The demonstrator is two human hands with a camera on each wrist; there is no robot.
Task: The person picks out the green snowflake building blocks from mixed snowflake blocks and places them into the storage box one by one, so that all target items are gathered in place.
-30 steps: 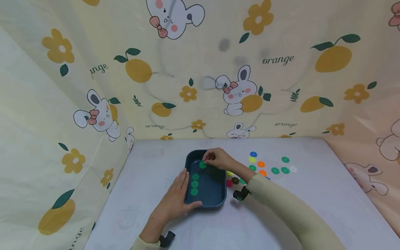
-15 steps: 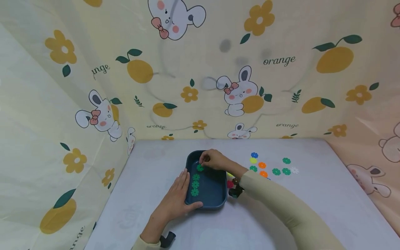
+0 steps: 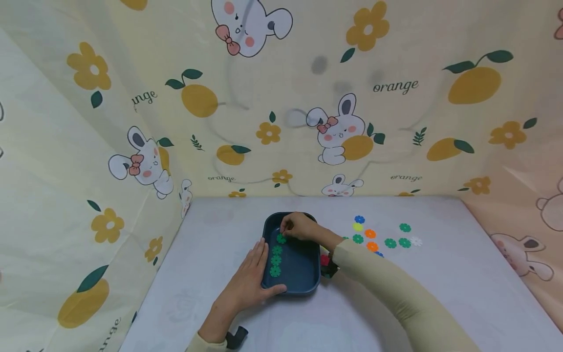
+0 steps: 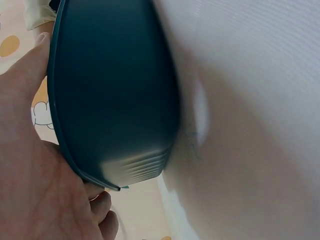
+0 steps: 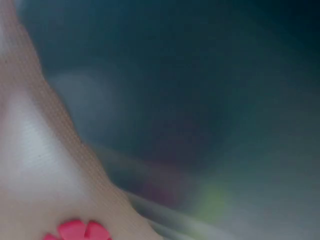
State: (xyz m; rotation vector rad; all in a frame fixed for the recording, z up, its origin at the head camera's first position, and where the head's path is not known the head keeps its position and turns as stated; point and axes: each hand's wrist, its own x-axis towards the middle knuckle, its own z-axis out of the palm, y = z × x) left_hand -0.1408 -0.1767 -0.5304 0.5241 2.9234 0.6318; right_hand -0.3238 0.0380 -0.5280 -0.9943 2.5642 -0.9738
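A dark blue tray (image 3: pixel 303 274) stands on the table, and several green flower-shaped discs (image 3: pixel 275 260) lie in a line along its left side. My left hand (image 3: pixel 245 278) rests against the tray, its fingers straight along the left rim and its thumb at the near edge; the left wrist view shows this hand (image 4: pixel 45 175) by the tray's outer wall (image 4: pixel 115 90). Over the far part of the tray, my right hand (image 3: pixel 302 228) pinches another green flower-shaped disc (image 3: pixel 281 238) at the line's far end. The right wrist view is blurred and does not show those fingertips.
Right of the tray lie several loose flower-shaped discs, including blue (image 3: pixel 359 219), yellow (image 3: pixel 358 227), orange (image 3: pixel 370 234), green (image 3: pixel 404 243) and white (image 3: pixel 416 241) ones. A red disc (image 3: pixel 324 260) lies by the tray's right wall, near the right wrist. Patterned cloth hangs behind the table.
My right hand has moved slightly left and nearer with the pinched green disc, bringing it into line with the others. My left hand has stayed on the tray.
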